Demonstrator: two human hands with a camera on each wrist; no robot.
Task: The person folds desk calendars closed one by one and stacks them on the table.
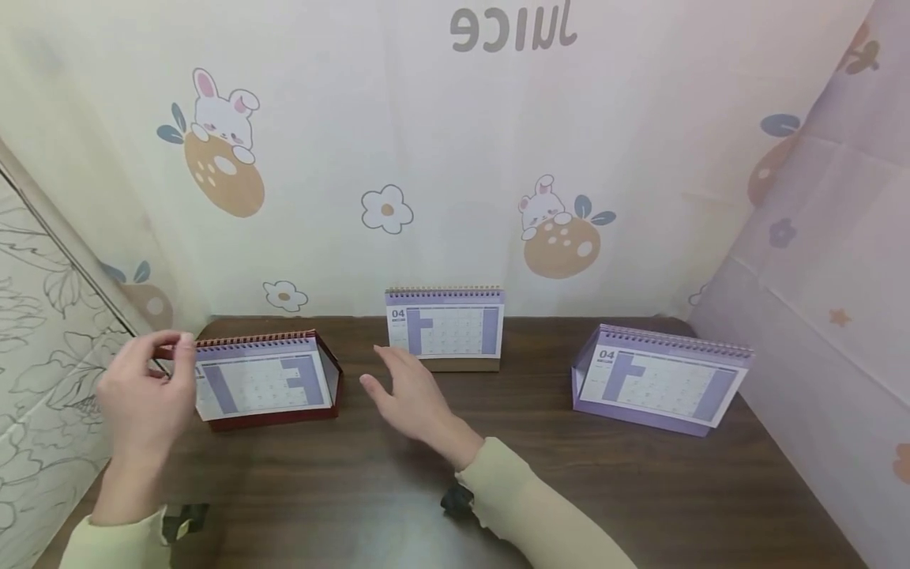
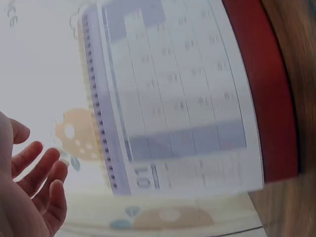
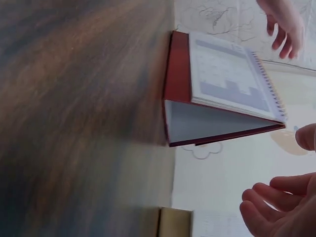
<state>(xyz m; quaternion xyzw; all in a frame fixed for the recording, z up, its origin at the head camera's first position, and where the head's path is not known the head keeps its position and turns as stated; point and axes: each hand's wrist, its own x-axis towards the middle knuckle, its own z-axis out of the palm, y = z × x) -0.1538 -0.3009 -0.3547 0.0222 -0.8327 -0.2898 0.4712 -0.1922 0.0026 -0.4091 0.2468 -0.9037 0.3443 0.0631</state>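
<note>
A spiral-bound desk calendar with a dark red stand (image 1: 265, 385) stands like a tent at the left of the table; its page reads 01 in the left wrist view. At its left top corner is my left hand (image 1: 145, 395), overlapping that corner in the head view. The left wrist view shows a gap between its loosely bent fingers (image 2: 42, 173) and the coil. My right hand (image 1: 414, 401) hovers between this calendar and a tan-based desk calendar (image 1: 455, 333), covering the latter's lower left corner. Its fingers are extended, thumb apart, holding nothing.
A purple-based desk calendar (image 1: 661, 385), its page marked 04, stands angled at the right on the brown wooden table (image 1: 341, 506). Behind hangs a curtain (image 1: 320, 142) printed with rabbits and fruit. A panel with flower line drawings (image 1: 43, 379) borders the left side.
</note>
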